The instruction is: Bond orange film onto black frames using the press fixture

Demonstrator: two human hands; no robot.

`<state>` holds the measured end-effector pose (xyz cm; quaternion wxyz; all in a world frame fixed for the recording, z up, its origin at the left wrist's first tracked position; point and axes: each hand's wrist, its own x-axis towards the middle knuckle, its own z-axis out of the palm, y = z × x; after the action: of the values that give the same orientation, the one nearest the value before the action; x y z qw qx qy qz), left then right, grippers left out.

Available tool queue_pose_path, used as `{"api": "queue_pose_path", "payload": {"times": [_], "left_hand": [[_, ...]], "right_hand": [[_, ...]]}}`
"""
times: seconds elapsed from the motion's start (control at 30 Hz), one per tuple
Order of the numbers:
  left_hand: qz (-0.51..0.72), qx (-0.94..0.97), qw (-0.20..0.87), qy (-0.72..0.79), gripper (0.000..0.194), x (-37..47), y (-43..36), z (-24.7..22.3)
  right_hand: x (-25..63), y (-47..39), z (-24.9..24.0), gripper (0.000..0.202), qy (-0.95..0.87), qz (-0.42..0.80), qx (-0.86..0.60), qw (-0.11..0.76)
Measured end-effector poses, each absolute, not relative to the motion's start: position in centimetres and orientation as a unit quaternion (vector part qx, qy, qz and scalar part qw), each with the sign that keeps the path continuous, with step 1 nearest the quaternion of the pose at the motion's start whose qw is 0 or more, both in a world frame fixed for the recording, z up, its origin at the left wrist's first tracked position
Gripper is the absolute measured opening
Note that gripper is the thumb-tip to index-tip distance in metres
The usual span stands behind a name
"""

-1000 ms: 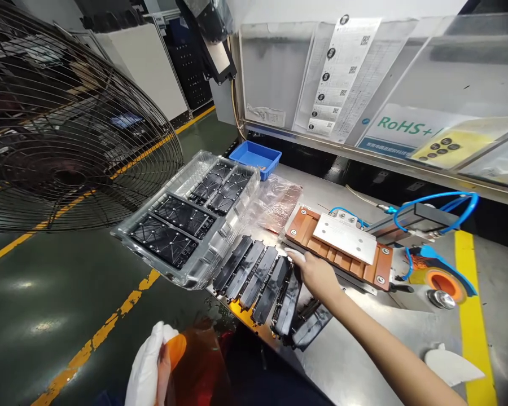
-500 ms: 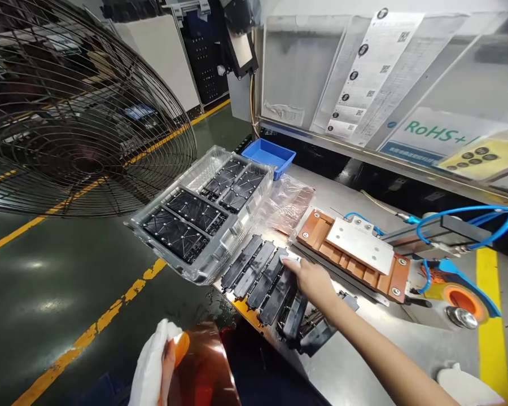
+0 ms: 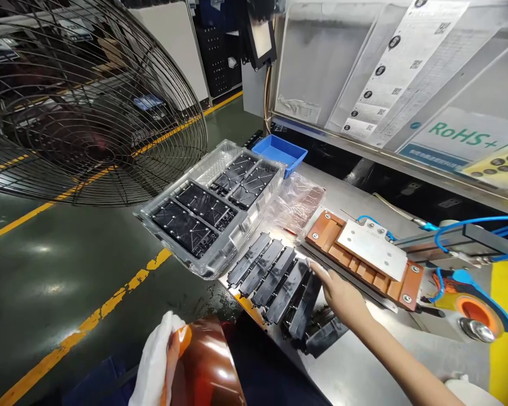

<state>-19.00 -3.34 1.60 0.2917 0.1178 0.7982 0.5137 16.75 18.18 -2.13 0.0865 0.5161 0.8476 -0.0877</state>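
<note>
the left hand grips an amber sheet; the right hand, grip impossible to tell, is at black plastic parts along the tabletop's near edge.

Dark green glossy floor, scuffed yellow painted lines, light reflections visible. Large round black wire-cage fan at left. White flat-sided cabinet beyond. Clear plastic document pockets on panel above silver metal worktop.
</note>
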Motion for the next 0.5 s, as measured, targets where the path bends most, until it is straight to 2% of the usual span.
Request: {"api": "queue_pose_path", "payload": {"times": [0.37, 0.43, 0.5], "left_hand": [[0.503, 0.153, 0.345, 0.777, 0.036, -17.9, -0.8, 1.3], [0.497, 0.166, 0.354, 0.775, 0.037, -17.6, -0.2, 1.6], [0.480, 0.196, 0.356, 0.777, 0.038, -17.4, 0.6, 1.8]], "right_hand": [[24.5, 9.7, -2.4, 0.054, 0.788, -0.167, 0.591, 0.048], [25.6, 8.0, -2.9, 0.052, 0.752, -0.208, 0.626, 0.005], [26.6, 6.4, -3.5, 0.050, 0.688, -0.255, 0.675, -0.075]]}}
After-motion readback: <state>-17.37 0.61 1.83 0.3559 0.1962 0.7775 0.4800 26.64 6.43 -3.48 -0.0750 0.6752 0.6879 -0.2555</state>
